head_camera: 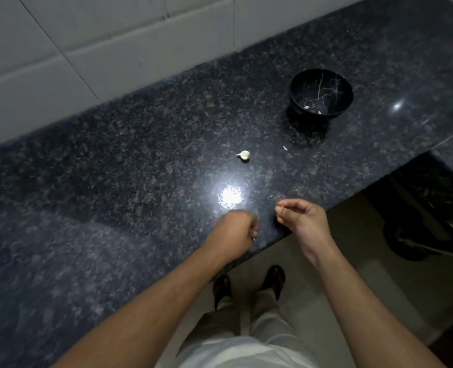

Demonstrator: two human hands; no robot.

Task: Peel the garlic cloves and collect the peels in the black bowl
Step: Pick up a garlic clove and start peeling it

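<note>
Worktop: the worktop (113,155) is dark speckled granite, polished, with a hard white glare (229,196) just beyond the hands; its near edge runs on a slant from lower left to right.
Black bowl: the black bowl (321,93) is round and glossy, with thin pale veins like marble inside; it stands far right on the stone, well apart from both hands. A few small pale scraps (313,108) lie in its bottom.
Garlic clove: one garlic clove (244,155), off-white and plump with a pointed papery tail, lies alone on the stone between the bowl and the hands, touching neither.
Loose flake: a tiny pale flake (285,148) lies right of the clove, near the bowl's shadow.
Left hand: the left hand (236,229) hangs over the near edge, knuckles up, fingers curled shut; something thin and pale peeks out at the fingertips, too blurred to name.
Right hand: the right hand (303,217) is just right of it, apart from it, thumb and forefinger pinched on a small thin sliver; whether peel or clove I cannot tell.
Wall: large matte white tiles (87,49) rise behind the stone.
Floor: pale floor (352,261) below, with sandalled feet (274,280) and light trousers (259,314).
</note>
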